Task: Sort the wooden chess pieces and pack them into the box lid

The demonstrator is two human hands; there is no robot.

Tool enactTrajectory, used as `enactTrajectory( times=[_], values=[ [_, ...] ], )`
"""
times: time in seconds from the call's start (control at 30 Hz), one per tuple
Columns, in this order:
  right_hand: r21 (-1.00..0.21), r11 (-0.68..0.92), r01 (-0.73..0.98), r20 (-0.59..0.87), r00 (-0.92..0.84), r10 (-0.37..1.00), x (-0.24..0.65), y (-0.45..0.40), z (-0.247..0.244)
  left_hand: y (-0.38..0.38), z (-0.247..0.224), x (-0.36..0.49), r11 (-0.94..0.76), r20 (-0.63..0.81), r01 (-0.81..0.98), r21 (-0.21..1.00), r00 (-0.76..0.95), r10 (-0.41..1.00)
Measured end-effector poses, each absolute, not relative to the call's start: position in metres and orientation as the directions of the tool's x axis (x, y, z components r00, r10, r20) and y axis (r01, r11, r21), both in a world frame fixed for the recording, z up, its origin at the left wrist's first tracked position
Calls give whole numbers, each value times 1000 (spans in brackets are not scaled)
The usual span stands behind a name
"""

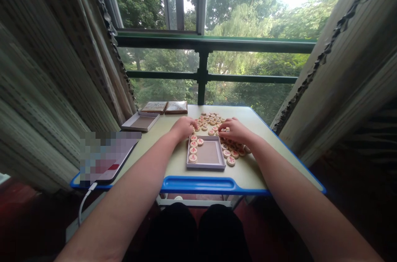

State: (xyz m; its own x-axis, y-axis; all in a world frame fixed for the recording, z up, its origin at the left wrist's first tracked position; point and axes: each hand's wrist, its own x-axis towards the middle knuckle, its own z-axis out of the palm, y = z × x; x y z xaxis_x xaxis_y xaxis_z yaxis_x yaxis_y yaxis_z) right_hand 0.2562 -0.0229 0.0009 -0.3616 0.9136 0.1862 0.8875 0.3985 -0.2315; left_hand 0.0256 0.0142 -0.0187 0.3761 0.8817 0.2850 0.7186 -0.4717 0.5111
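Note:
My left hand (pixel 185 127) is at the upper left corner of a shallow cardboard box tray (pixel 206 167), its fingers closed around a xiangqi piece (pixel 192 131) that is partly covered. Inside the tray, several round wooden xiangqi pieces (pixel 193 150) with red characters form a column along the left wall, with one more piece (pixel 200 141) beside them. Just past the tray's upper right corner, my right hand (pixel 235 130) has its fingers bent in a pinch at a xiangqi piece among the loose ones; the fingertips hide part of it.
Loose xiangqi pieces (pixel 211 118) lie behind the tray, and more (pixel 230 160) lie right of it. An empty box lid (pixel 141 121) and two flat packs (pixel 176 107) sit at the back left. A tablet-like device (pixel 114 165) with a white cable (pixel 81 208) rests on the table's left edge.

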Motion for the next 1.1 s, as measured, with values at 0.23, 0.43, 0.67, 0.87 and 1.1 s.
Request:
enactTrajectory(
  times=[0.23,0.43,0.67,0.87,1.1],
  values=[
    [-251,355,900,200,-311,929,255,-25,2,14,-20,25,-405,196,781,477,354,914],
    [-232,386,893,265,-324,908,250,-21,-7,14,-20,24,-356,201,816,456,295,934],
    [-230,369,900,235,-317,919,251,-22,-4,17,-22,21,-304,207,818,488,230,951],
    [-229,370,900,167,-339,926,255,-24,3,21,-29,22,-325,207,795,511,253,945],
    [-217,330,919,155,-301,941,252,-26,5,19,-26,24,-412,222,767,492,347,911]
  ],
)
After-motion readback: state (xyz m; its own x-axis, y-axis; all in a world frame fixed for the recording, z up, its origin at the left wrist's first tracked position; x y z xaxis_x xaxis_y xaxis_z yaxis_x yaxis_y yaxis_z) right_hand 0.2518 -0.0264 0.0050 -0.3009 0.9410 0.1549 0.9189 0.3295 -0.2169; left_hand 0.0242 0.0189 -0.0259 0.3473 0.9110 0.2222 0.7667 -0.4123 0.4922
